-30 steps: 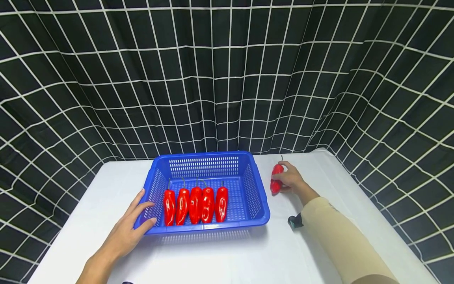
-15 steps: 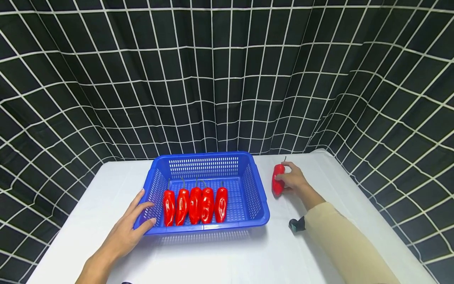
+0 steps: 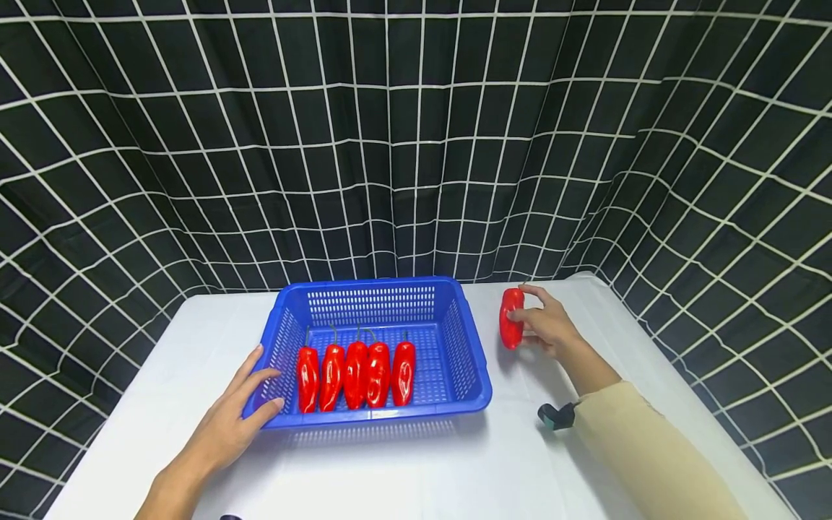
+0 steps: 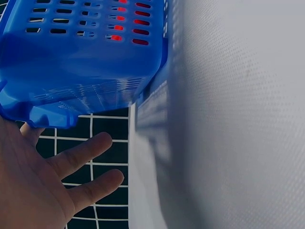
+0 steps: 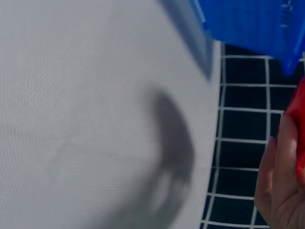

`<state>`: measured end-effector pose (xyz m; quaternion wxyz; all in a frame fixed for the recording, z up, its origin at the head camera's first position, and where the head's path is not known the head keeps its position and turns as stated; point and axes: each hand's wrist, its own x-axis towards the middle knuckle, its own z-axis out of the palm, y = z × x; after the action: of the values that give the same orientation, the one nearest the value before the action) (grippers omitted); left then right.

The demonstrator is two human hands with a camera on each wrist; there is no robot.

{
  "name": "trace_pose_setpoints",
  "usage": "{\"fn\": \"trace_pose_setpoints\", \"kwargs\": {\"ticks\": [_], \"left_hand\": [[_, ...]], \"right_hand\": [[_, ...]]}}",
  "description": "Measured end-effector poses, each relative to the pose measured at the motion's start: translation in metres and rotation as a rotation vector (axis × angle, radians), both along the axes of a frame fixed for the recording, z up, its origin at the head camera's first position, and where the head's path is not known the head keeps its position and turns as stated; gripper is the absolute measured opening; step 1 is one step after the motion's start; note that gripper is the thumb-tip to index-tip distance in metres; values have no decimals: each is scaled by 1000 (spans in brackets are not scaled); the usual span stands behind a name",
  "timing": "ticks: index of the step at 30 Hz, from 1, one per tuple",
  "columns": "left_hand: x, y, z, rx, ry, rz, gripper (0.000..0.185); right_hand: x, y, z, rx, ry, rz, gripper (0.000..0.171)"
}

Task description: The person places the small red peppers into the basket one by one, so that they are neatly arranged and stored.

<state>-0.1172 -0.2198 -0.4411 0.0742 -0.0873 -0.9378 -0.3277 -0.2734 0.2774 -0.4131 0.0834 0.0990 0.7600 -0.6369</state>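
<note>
Basket [image 3: 464,345] sits mid-worktop [image 3: 403,469], five peppers [image 3: 356,374] lined up side by side inside along its near wall. Left hand [image 3: 227,426] rests against the basket's near-left corner. Right hand [image 3: 549,325] holds a sixth pepper [image 3: 511,326] just right of the basket, above the worktop. Curtain [image 3: 416,144] hangs behind.

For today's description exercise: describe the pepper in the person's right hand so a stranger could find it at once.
Start at the blue basket on the white table. Just beyond its right wall, the right hand grips one red pepper. Unlike the five peppers lined up inside, it is outside the basket.
</note>
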Motion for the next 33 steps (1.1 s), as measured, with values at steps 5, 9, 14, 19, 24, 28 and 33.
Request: {"fn": "trace_pose_setpoints", "kwargs": {"ticks": [5,9,14,19,24,28,33], "left_hand": [[0,0,1,0,0,1,41],[-1,-1,2,-3,-2,4,41],[0,-1,2,-3,-4,6,41],[0,-1,1,-4,-9,9,41],[-1,0,-1,-3,-12,10,42],[0,0,-1,4,-5,5,41],[0,0,0,6,1,2,40]], "right_hand": [[9,-4,13,-23,7,6,78],[17,-9,24,-19,24,15,78],[26,-18,36,-20,61,34,81],[36,-28,43,-37,94,59,80],[45,-38,45,-48,102,86,79],[49,-44,45,-47,105,107,79],[54,-52,44,-63,113,138,77]]}}
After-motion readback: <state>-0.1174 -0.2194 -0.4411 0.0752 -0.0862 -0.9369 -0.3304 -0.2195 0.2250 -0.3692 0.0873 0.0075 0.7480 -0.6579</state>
